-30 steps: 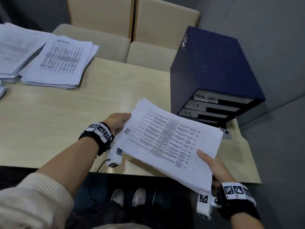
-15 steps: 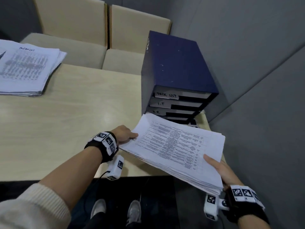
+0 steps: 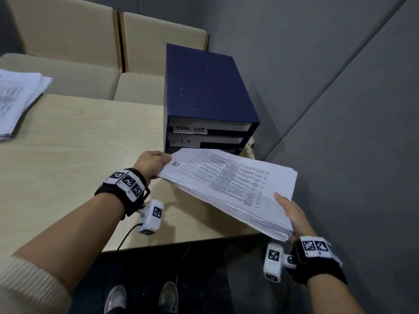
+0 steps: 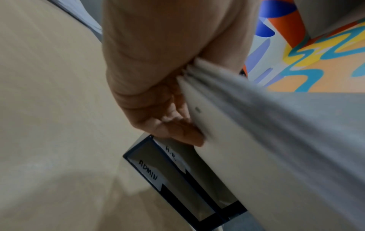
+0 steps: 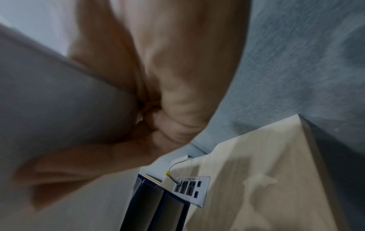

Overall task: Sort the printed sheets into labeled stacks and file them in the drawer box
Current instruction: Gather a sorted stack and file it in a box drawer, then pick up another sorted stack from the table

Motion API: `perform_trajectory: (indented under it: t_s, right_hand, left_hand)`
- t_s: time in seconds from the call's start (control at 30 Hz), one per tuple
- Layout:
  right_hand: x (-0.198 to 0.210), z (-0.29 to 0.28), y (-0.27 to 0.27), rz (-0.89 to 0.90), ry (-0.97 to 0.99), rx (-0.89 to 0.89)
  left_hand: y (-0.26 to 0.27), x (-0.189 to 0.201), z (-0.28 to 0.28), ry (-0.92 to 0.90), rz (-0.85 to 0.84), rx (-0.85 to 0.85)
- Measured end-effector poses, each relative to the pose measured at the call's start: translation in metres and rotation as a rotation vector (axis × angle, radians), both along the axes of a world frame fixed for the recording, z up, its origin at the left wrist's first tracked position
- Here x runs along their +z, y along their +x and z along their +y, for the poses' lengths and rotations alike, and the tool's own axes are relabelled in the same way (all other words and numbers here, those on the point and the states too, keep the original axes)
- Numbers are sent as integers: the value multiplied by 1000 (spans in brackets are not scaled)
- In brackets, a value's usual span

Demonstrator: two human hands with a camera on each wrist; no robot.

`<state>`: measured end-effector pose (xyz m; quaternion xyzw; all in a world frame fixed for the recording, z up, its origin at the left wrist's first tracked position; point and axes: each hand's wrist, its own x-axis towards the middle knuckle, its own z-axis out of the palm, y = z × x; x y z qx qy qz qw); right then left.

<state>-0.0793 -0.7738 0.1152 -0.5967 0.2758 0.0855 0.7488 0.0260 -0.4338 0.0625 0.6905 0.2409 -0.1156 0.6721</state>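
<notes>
A thick stack of printed sheets (image 3: 229, 184), marked "HR" at its near-left corner, hangs in the air just in front of the dark blue drawer box (image 3: 204, 96). My left hand (image 3: 152, 163) grips the stack's left corner. My right hand (image 3: 292, 214) holds its near-right corner, thumb on top. The box's top drawers read "TASK LIST" (image 3: 190, 129) and "I.T" (image 3: 186, 142). In the left wrist view the lower drawers read "H.R." (image 4: 170, 152) and "ADMIN" (image 4: 149, 171), right under the stack (image 4: 266, 140). The right wrist view shows fingers (image 5: 122, 157) beneath the paper (image 5: 59, 101).
The box stands on the right end of a light wooden table (image 3: 68, 155). Another pile of printed sheets (image 3: 15, 98) lies at the far left. A socket plate (image 5: 189, 189) with a cable sits in the table beside the box. Beige seats (image 3: 95, 80) and a grey wall (image 3: 317, 87) stand behind.
Both hands have carried the HR stack forward and to the right, up to the front of the drawer box; its far edge now covers the H.R. drawer in the head view.
</notes>
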Motion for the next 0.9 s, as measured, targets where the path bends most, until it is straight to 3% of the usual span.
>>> perform_trajectory:
  t_s: [0.07, 0.17, 0.33, 0.43, 0.57, 0.77, 0.9]
  right_hand:
    - [-14, 4, 7, -28, -39, -59]
    - [-44, 21, 18, -68, -58, -163]
    - [-91, 77, 29, 24, -215, -297]
    - [-88, 113, 44, 6, -56, -441]
    - [-75, 135, 75, 91, 121, -295]
    - [-65, 145, 135, 260, -6, -161]
    - [-72, 158, 165, 209, 39, -58]
  left_hand:
    - [5, -5, 3, 21, 2, 117]
    - [1, -15, 9, 30, 65, 155]
    - [-24, -35, 14, 16, 227, -6]
    - [-36, -48, 21, 42, 290, -81]
    - [-42, -58, 41, 40, 322, -48]
    - [-40, -64, 66, 73, 298, 52]
    - [-47, -70, 84, 61, 287, 98]
